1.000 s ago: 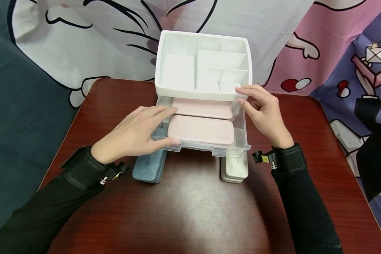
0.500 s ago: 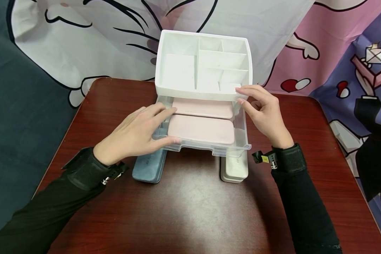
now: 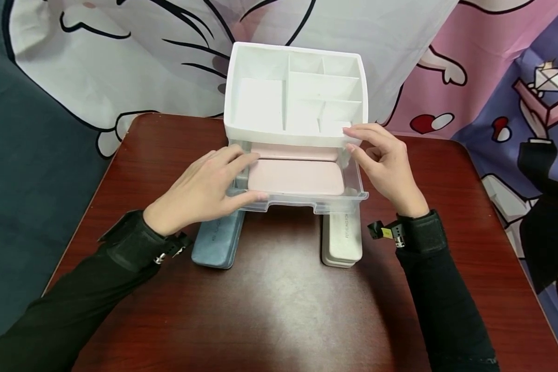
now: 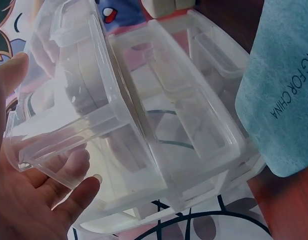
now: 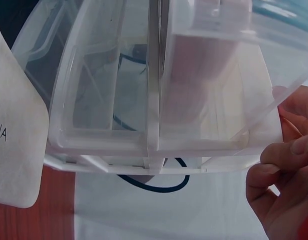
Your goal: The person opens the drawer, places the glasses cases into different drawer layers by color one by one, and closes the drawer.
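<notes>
A white desktop organizer [image 3: 256, 111] with a divided top tray stands at the table's back, its clear drawer [image 3: 353, 182] pulled partly out. Inside the drawer lie two pale pink rounded cases [image 3: 295, 177], the rear one partly hidden beneath the tray. My left hand [image 3: 209, 186] holds the drawer's left front corner, thumb along the front edge and fingers over the side wall. At the organizer's right front corner, my right hand [image 3: 386, 163] pinches the white tray, index finger on its rim and thumb lower.
Below the drawer's front, a blue case [image 3: 218, 240] lies at the left and a cream case [image 3: 343, 240] at the right, both with printed lettering. The wooden table [image 3: 279, 315] reaches toward me. A cartoon-printed cloth [image 3: 144, 77] hangs behind.
The drawer has slid backward into the organizer with my left hand following, covering more of the rear pink case. My right hand stays at the tray corner.
</notes>
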`<state>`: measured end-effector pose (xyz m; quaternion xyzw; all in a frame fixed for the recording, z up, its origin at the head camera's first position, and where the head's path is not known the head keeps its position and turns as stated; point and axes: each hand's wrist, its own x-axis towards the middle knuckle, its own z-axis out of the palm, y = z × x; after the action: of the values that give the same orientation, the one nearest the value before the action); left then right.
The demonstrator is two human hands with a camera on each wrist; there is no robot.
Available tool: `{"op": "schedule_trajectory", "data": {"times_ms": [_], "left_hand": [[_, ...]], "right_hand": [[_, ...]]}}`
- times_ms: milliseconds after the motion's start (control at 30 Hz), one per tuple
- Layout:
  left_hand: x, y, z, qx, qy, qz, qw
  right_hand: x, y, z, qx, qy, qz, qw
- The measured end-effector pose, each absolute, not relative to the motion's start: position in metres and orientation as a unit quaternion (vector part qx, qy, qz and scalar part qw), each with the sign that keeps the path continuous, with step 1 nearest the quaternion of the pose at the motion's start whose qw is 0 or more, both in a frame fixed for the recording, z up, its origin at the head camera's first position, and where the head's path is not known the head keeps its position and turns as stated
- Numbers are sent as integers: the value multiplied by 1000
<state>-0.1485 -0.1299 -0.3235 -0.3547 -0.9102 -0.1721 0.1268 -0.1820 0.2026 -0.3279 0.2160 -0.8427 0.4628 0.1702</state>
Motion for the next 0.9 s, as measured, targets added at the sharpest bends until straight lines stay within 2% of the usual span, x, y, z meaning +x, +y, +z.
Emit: {"op": "schedule_trajectory", "data": {"times_ms": [300, 667, 900], "left_hand": [[-150, -131, -329, -343, -906, -207, 138], [-153, -129, -338, -326, -877, -245, 252], [-150, -130, -343, -283, -889, -267, 241]], "right_hand": [[-158, 184, -304, 199, -852, 455, 164], [-145, 187, -306, 159, -847, 465, 202], [-149, 201, -324, 156, -871, 436, 166]]}}
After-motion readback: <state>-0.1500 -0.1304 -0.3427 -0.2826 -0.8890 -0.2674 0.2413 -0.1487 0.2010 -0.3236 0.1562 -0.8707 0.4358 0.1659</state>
